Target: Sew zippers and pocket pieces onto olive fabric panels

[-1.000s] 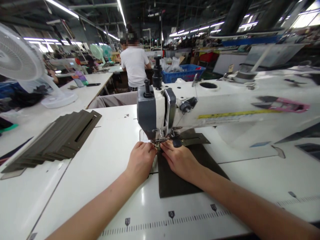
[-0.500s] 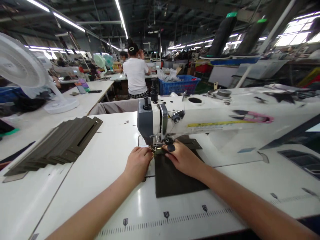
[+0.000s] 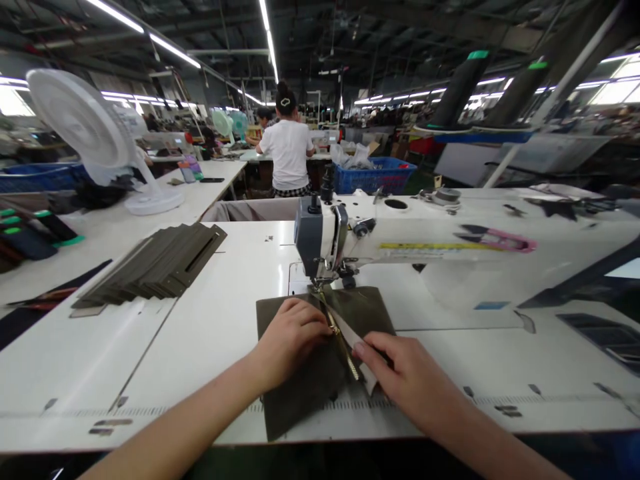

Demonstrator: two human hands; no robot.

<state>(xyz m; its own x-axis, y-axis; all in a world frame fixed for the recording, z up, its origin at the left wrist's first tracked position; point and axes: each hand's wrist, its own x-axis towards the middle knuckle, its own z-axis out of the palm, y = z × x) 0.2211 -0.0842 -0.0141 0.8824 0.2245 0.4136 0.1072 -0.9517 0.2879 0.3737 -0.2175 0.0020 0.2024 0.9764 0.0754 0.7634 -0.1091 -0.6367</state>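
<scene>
A dark olive fabric panel point(image 3: 300, 393) lies on the white sewing table point(image 3: 220, 320), running from under the head of the sewing machine point(image 3: 325, 237) toward me. A brass zipper point(image 3: 345, 347) with pale tape runs along its middle. My left hand point(image 3: 293, 340) presses on the fabric left of the zipper, fingers curled down onto it. My right hand point(image 3: 405, 377) rests on the right side with its fingertips on the pale zipper tape.
A fanned stack of olive fabric pieces point(image 3: 160, 263) lies at the left. A white desk fan point(image 3: 95, 133) stands on the neighbouring table. Pink snips point(image 3: 500, 239) lie on the machine arm. A person in a white shirt point(image 3: 287, 157) sits ahead by a blue basket point(image 3: 373, 177).
The fabric panel has been pulled toward me and turned, now showing the zipper. Both hands moved back from the needle area to the panel's middle. The camera view shifted.
</scene>
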